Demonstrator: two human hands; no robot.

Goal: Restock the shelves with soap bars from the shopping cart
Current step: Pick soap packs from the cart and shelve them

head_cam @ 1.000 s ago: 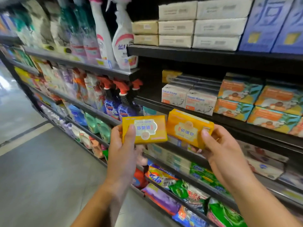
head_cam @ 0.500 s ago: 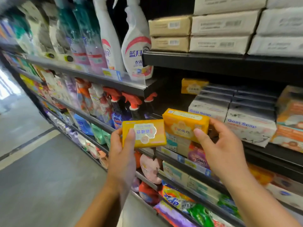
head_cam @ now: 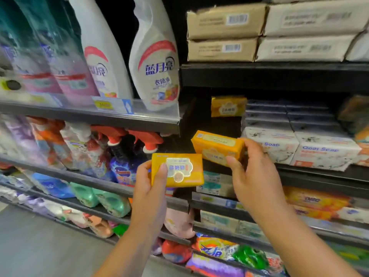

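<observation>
My left hand (head_cam: pixel 151 188) grips a yellow soap bar (head_cam: pixel 179 169) by its left end, label facing me, in front of the shelves. A second yellow soap bar (head_cam: pixel 215 146) is gripped at its right end by my right hand (head_cam: pixel 253 176), and it is held at the front of a dark gap on the soap shelf (head_cam: pixel 319 172). Deep in that gap another yellow soap bar (head_cam: pixel 227 106) stands at the back. The shopping cart is out of view.
White Goat Soap boxes (head_cam: pixel 299 146) fill the shelf right of the gap. Tan and white cartons (head_cam: pixel 225 31) sit on the shelf above. Spray bottles (head_cam: pixel 155 62) stand at upper left, red-trigger bottles (head_cam: pixel 119 140) below them. Grey floor (head_cam: pixel 40 246) lies at lower left.
The view has closed in on the shelves. Both hands have risen with their bars, and my right hand has carried its bar up to the gap beside the Goat Soap boxes.
</observation>
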